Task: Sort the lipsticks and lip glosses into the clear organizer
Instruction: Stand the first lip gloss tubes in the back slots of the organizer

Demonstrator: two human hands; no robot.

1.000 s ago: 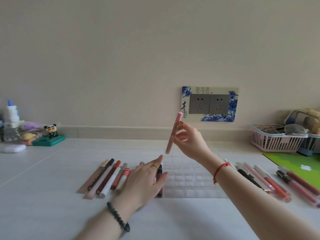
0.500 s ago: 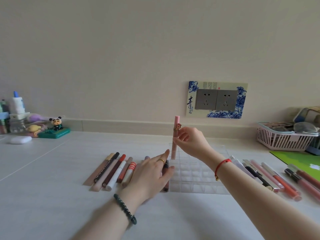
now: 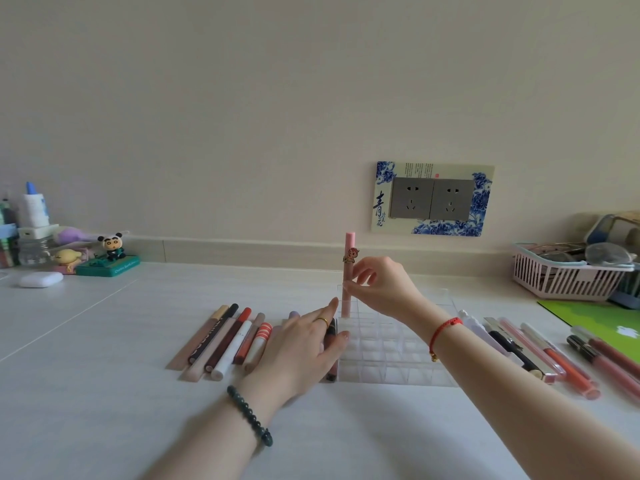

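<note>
A clear gridded organizer (image 3: 391,355) stands on the white table in the middle. My right hand (image 3: 379,287) pinches a pale pink lip gloss tube (image 3: 349,244) with a small cartoon charm; the tube stands upright with its lower end in a far-left cell. My left hand (image 3: 301,351) rests flat against the organizer's left side, over a dark tube (image 3: 331,341) lying there; whether it grips the tube I cannot tell. Several lipsticks (image 3: 228,341) lie in a row to the left. More glosses (image 3: 550,355) lie to the right.
A pink slatted basket (image 3: 568,280) with clutter stands at the back right, a green mat (image 3: 602,320) in front of it. At the back left are bottles (image 3: 33,216), a panda figure (image 3: 111,245) and a white case (image 3: 41,279). A wall socket (image 3: 433,199) is behind.
My right hand brought the pink tube from tilted in the air to upright and lowered it into the organizer's far-left cell. My left hand stayed against the organizer's side.
</note>
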